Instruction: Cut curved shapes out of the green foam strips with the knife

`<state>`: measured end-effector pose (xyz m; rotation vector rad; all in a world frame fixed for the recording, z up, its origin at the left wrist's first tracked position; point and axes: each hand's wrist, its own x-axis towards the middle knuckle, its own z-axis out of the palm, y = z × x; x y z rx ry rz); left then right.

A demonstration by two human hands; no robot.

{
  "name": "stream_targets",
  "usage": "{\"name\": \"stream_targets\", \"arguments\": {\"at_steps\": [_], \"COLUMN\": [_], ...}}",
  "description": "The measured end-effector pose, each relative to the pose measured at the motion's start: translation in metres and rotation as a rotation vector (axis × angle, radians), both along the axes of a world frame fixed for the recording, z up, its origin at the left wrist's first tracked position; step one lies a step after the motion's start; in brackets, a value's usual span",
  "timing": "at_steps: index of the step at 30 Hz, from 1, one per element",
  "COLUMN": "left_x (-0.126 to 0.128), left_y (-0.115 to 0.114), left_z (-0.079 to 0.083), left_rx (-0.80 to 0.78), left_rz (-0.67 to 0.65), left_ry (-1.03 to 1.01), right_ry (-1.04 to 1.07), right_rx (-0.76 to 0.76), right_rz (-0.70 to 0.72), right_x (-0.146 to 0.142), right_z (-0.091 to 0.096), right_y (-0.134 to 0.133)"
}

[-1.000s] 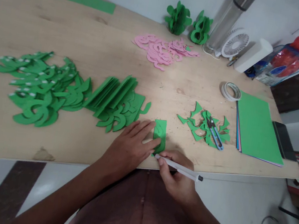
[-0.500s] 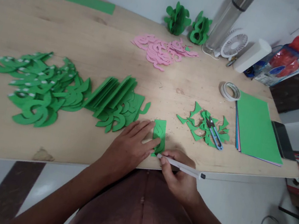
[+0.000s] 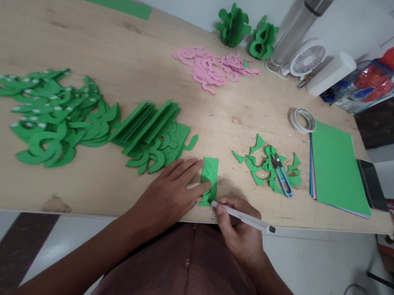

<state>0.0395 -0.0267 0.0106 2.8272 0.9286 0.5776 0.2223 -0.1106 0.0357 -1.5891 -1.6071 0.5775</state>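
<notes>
My left hand (image 3: 170,188) lies flat near the table's front edge, fingers stretched out. Its thumb and fingertips press on a small green foam-like rectangle (image 3: 211,164), on top of which a curved green cutout (image 3: 211,191) lies partly hidden. In my right hand (image 3: 243,234) is a white pen (image 3: 250,221), its tip at the lower right of the rectangle. Left of my left hand sit green curved cutouts (image 3: 157,161) and a stack of folded green pieces (image 3: 144,126).
Green scraps (image 3: 264,163) with blue thread snips (image 3: 282,176) lie to the right. Beyond them are tape rolls (image 3: 303,120), green sheets (image 3: 340,165) and a dark phone-like slab (image 3: 372,185). Farther back are pink cutouts (image 3: 209,67), a bottle (image 3: 300,29) and a fan (image 3: 309,58). More green cutouts (image 3: 56,110) lie left.
The pen and my right hand have shifted slightly right along the rectangle's lower edge. My left hand has stayed in place.
</notes>
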Motion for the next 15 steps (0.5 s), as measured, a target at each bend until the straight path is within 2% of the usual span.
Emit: {"name": "stream_targets", "arguments": {"at_steps": [15], "left_x": [-0.0015], "left_y": [-0.0007], "left_z": [-0.0005], "left_rx": [-0.039], "left_rz": [0.002], "left_ry": [-0.021], "right_ry": [-0.017], "right_rx": [0.012], "right_rz": [-0.027], "right_x": [0.0045], "right_z": [-0.0011], "right_y": [0.0008]}}
